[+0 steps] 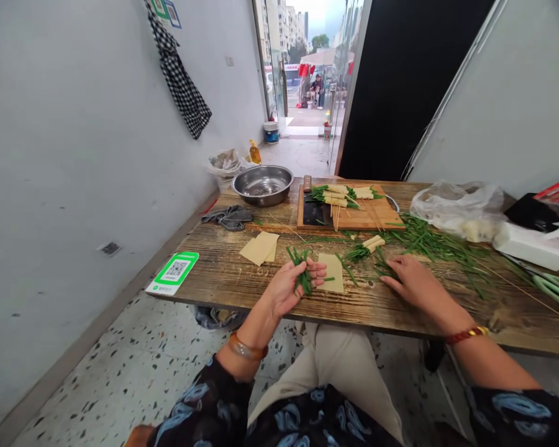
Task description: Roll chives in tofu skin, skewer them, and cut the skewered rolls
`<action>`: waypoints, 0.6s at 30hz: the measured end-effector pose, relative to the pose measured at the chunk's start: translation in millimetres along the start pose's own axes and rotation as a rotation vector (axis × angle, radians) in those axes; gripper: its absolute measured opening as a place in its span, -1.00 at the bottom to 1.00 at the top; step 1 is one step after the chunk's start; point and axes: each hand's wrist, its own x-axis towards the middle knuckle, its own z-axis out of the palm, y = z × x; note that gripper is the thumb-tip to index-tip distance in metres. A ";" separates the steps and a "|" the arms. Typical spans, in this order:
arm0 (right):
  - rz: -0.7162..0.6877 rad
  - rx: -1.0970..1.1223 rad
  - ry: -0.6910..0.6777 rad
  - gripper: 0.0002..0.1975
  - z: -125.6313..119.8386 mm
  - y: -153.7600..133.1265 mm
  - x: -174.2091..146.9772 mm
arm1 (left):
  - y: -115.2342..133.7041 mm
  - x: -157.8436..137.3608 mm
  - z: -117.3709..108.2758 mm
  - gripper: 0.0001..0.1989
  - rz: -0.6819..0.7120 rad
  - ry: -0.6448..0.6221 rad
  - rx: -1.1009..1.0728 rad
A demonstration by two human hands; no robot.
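Note:
My left hand (295, 282) holds a small bunch of cut garlic chives (302, 267) under its thumb, the other fingers stretched beneath. Below and beside it lies a square tofu sheet (334, 267) with a few loose chive pieces on it. My right hand (410, 279) rests low over the table, thumb and forefinger apart around some chive pieces (381, 267) at its fingertips. Between the hands, farther back, are tofu-sheet rolls (372, 243) filled with chives. To the left, more tofu sheets (261, 247) lie in a small overlapping stack.
A wooden board (354, 217) carries several skewered rolls and a cleaver (317, 214). A steel basin (263, 185) and a grey cloth (228, 217) are at the left. Loose chives (433, 239), a plastic bag (456, 202) and a white box (535, 245) lie right.

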 end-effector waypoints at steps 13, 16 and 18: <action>0.213 0.409 0.135 -0.80 -10.5 1.0 6.3 | 0.5 1.7 4.8 -0.89 0.054 0.071 0.025; 0.300 0.752 0.086 -0.76 -17.1 -9.4 8.9 | -6.4 5.9 14.0 -0.90 0.050 0.058 0.033; 0.328 0.994 0.038 -0.72 -20.1 -29.8 12.6 | -16.7 10.7 23.8 -0.89 0.048 0.049 0.041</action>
